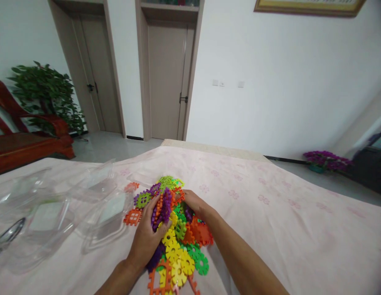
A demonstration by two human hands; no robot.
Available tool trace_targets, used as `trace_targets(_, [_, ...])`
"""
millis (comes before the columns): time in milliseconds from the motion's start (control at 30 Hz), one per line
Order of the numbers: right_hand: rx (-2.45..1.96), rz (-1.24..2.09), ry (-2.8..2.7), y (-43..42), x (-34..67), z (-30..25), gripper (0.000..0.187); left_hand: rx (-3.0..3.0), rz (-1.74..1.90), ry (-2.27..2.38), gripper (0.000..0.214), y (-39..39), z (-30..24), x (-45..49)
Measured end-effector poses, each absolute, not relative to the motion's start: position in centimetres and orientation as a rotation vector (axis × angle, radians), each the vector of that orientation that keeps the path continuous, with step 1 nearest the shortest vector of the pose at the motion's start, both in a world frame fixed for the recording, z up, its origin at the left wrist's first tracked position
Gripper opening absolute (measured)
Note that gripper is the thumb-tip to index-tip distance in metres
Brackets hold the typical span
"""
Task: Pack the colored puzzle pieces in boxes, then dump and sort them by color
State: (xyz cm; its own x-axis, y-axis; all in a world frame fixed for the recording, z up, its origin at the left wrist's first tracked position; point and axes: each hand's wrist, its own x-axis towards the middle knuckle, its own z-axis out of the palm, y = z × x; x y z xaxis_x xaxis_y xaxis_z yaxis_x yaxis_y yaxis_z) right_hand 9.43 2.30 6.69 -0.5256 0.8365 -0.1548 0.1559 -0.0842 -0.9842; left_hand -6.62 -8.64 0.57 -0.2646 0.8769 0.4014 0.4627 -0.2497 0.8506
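Note:
My left hand (147,235) is closed around a stack of notched plastic building pieces, with a purple piece (166,205) on its near side and orange ones behind. My right hand (196,204) is curled at the far right of the pile, its fingers against an orange building piece (178,196); its fingertips are partly hidden. Below and between the hands lie yellow flower-shaped pieces (178,272), green flower-shaped pieces (202,263), orange-red panels (202,232) and an orange window frame piece (153,282). A green window piece (143,199) lies beyond my left hand.
Several clear plastic containers (106,221) stand on the left of the pink flowered tablecloth (270,237). A dark-rimmed object (10,233) lies at the left edge. Beyond the table are a wooden chair (45,141), a leafy plant (44,90) and two doors (165,78).

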Motion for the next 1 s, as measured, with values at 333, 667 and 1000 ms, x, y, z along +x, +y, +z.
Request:
trace_targets(333, [-0.994, 1.419, -1.985, 0.3, 12.6, 10.6, 0.086, 1.678, 1.584, 1.66, 0.047, -8.9, 1.0, -9.1])
trace_targets(667, [-1.121, 0.86, -2.769, -2.5, 21.9, 5.3, 0.143, 2.014, 1.103, 1.889, 0.079, -14.0, 0.5, -7.6])
trace_targets(1000, [-1.112, 0.785, -2.464, -4.2, 16.1, 5.0, 0.095, 2.045, 1.244, 1.933, 0.073, -12.7, 0.5, -7.1])
